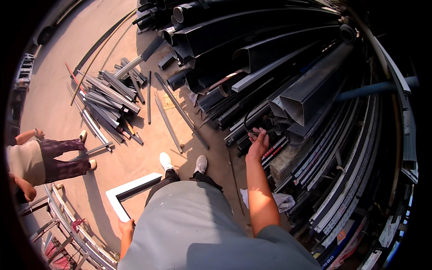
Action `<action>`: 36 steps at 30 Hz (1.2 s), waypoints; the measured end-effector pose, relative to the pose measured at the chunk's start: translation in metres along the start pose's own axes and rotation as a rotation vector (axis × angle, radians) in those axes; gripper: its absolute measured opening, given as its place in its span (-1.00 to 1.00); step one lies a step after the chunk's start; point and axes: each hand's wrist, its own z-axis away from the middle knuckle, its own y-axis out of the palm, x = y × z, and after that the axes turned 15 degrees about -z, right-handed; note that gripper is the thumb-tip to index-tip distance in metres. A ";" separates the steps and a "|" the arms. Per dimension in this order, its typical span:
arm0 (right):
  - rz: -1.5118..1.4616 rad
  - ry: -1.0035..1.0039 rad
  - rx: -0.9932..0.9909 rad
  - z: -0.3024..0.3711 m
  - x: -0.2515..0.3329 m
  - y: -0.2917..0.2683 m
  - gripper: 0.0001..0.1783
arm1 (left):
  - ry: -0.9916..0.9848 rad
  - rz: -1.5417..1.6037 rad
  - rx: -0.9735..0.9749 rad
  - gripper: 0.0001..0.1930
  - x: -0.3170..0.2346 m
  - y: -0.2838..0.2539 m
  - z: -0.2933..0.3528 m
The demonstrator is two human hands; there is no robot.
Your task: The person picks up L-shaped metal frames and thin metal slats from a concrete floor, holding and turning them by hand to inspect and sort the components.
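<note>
My left hand [126, 226] is closed round one end of an L-shaped corner frame [118, 204], white on its outer face and dark on the inner side. The frame hangs low at my left side, its other arm reaching toward my feet. On the right, my right hand [258, 143] is held out with palm up and fingers apart, and nothing shows in it. It is beside the stacked metal profiles [252, 121], close to a thin dark curved cable or strip [246, 120]. Whether the fingers touch any profile, I cannot tell.
Long dark tubes and channels [216, 36] fill the far right, with a large square tube [294, 105] jutting out. Cut lengths [108, 99] lie heaped on the floor ahead. Another person [54, 159] stands at left, near a metal rack [67, 225]. A white cloth [282, 201] lies at right.
</note>
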 end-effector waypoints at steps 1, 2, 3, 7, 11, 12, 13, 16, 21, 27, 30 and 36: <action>0.007 -0.004 -0.003 0.000 0.001 0.000 -0.47 | 0.029 -0.010 0.004 -0.36 0.004 0.002 -0.004; 0.009 0.015 0.004 0.001 0.001 0.001 -0.48 | 0.059 -0.021 0.003 -0.35 0.007 0.003 -0.009; 0.031 -0.001 0.000 0.002 0.002 0.001 -0.48 | 0.098 -0.003 0.041 -0.35 0.011 0.002 -0.016; 0.085 0.028 -0.013 0.010 -0.003 -0.002 -0.52 | 0.074 -0.058 0.064 -0.34 0.003 0.007 -0.015; 0.125 0.086 -0.014 0.028 -0.006 -0.003 -0.54 | 0.078 -0.068 0.100 -0.35 0.000 0.013 -0.024; 0.148 0.088 -0.001 0.030 -0.009 -0.003 -0.52 | 0.078 -0.056 0.132 -0.34 -0.003 0.016 -0.030; 0.169 0.092 0.012 0.033 -0.012 -0.003 -0.50 | 0.074 -0.070 0.127 -0.34 -0.004 0.018 -0.031; 0.307 0.197 0.033 0.040 -0.021 -0.001 -0.36 | 0.056 -0.122 0.094 -0.31 0.000 0.026 -0.039; 0.659 0.086 0.252 0.039 -0.049 -0.021 -0.45 | 0.124 0.002 0.160 -0.27 0.006 0.039 -0.066; 0.906 -0.043 0.386 0.071 -0.005 0.015 -0.47 | 0.106 -0.080 0.072 -0.26 0.002 0.040 -0.088; 0.919 -0.048 0.379 0.072 -0.006 -0.003 -0.48 | 0.128 -0.152 0.098 -0.27 -0.046 0.012 -0.074; 0.922 -0.041 0.369 0.078 -0.005 -0.020 -0.48 | 0.048 -0.184 0.182 -0.30 -0.037 0.041 -0.132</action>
